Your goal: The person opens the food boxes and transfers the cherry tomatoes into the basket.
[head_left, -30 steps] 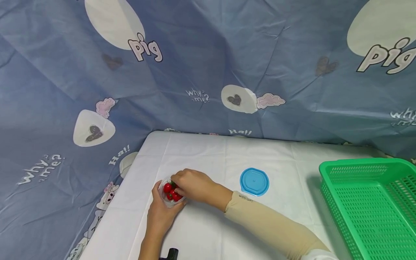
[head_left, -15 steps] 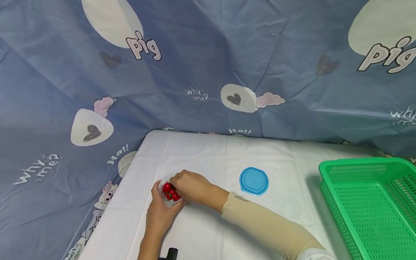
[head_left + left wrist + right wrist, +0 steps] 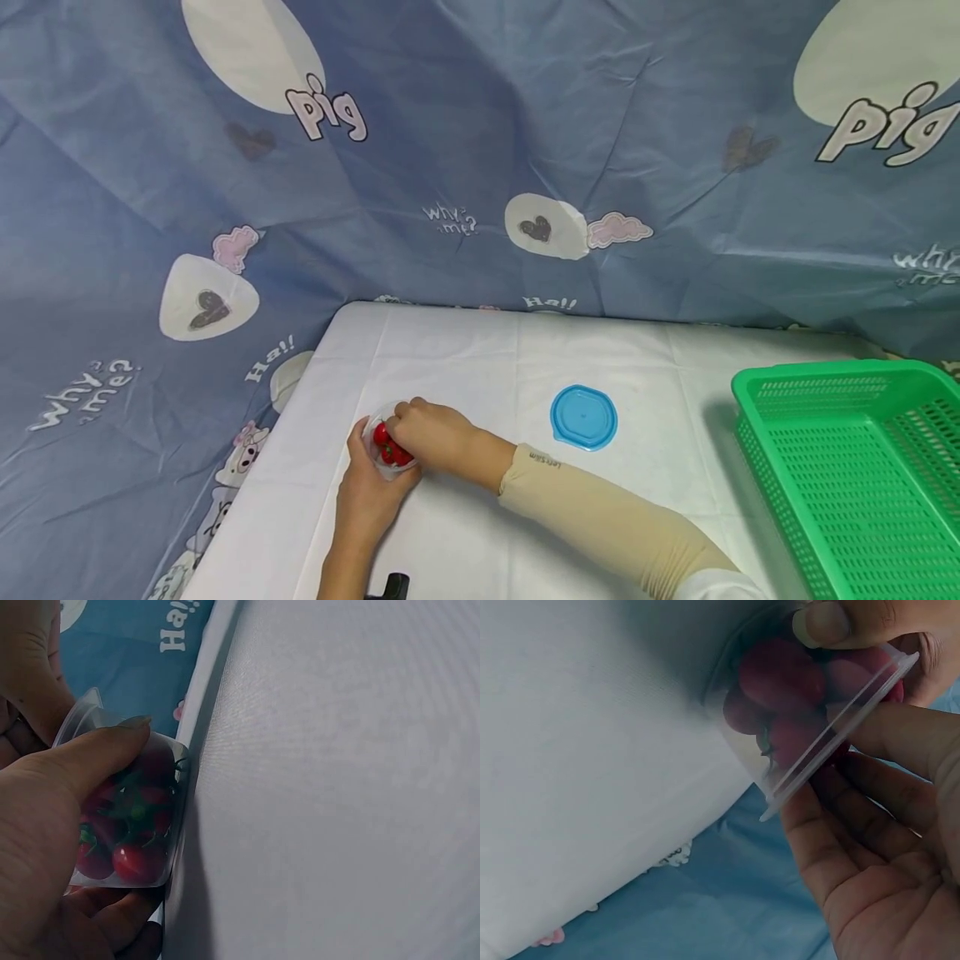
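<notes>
Red, green-stemmed tomatoes (image 3: pixel 139 859) lie inside an open clear tub (image 3: pixel 751 759) on white cloth (image 3: pixel 465 358).

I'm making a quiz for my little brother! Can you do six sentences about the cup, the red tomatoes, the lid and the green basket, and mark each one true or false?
1. The left hand holds the clear cup. True.
2. The blue lid lies on the white table. True.
3. The blue lid is pressed onto the clear cup. False: it lies apart from it.
4. Some red tomatoes are inside the clear cup. True.
5. The right hand is touching the blue lid. False: it is at the open top of the clear cup.
6. The basket is yellow. False: the basket is green.
</notes>
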### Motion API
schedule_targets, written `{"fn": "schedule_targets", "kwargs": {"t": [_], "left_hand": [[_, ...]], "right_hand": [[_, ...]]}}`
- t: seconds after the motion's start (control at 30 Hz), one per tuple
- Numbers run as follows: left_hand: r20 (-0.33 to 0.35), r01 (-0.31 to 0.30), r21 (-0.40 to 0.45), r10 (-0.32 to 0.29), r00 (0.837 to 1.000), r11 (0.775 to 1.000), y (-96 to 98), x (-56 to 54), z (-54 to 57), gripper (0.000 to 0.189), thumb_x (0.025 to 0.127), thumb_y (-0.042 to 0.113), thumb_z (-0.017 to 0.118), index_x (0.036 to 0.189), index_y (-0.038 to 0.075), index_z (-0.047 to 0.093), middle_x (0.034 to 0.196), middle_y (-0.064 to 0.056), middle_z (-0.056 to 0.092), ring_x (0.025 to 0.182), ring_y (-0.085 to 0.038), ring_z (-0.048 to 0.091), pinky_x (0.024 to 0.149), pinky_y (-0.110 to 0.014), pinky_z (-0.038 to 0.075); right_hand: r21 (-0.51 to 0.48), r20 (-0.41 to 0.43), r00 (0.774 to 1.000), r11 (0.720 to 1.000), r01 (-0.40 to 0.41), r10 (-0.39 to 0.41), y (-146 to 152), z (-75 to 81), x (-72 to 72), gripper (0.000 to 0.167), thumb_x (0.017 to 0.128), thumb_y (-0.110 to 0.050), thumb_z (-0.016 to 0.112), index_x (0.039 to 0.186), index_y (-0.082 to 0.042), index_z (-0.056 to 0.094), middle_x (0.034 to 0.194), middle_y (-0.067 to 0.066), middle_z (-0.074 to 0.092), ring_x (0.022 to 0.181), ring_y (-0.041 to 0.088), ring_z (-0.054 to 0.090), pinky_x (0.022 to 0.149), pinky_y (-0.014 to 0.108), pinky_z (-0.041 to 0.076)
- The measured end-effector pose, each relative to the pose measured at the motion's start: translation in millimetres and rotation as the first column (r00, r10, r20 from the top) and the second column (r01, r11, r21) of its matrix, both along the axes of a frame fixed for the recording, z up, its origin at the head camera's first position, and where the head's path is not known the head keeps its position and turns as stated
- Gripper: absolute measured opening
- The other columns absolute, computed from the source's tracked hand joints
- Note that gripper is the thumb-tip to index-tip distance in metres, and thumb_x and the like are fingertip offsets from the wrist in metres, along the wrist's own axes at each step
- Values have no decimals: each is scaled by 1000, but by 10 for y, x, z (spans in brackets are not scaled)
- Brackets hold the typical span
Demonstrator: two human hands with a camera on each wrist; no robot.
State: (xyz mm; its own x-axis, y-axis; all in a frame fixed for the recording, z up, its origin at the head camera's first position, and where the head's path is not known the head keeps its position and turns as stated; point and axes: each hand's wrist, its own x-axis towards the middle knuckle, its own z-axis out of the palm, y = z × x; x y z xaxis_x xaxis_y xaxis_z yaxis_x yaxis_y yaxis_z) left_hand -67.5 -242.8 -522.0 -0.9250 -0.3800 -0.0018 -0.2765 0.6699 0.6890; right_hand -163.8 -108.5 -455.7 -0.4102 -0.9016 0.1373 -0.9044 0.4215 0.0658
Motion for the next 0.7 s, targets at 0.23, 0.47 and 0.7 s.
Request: {"fn": "schedule_targets", "kwargs": {"t": [0.23,0.47,0.7], "left_hand": [[-8,11,1,-11,1000,1000,28,-12,-22,110,83,38,88,162,12,17,142,-33,57,119,-53,62,92,-66,51],[6,4,4,-4,1000,1000,30,-12,-5,110,84,36,88,163,12,15,145,-34,53,120,-55,61,92,-66,51],[19,-4,14,4,1000,1000,19,-26,-2,111,83,36,88,163,13,14,146,-35,52,124,-56,58,93,-67,50]], "right_hand": [[-13,37,999,1000,16,-16,24,-26,-16,30,87,-10,83,115,-12,76,100,-1,66,84,13,61,77,19,56],[-81,115,993,997,2,8,16,-85,-59,27,88,-9,81,114,-9,75,99,0,65,84,11,62,78,15,54],[-139,160,987,990,10,12,31,-107,-59,23,90,-6,77,112,-8,72,98,0,64,84,8,62,80,13,52]]}}
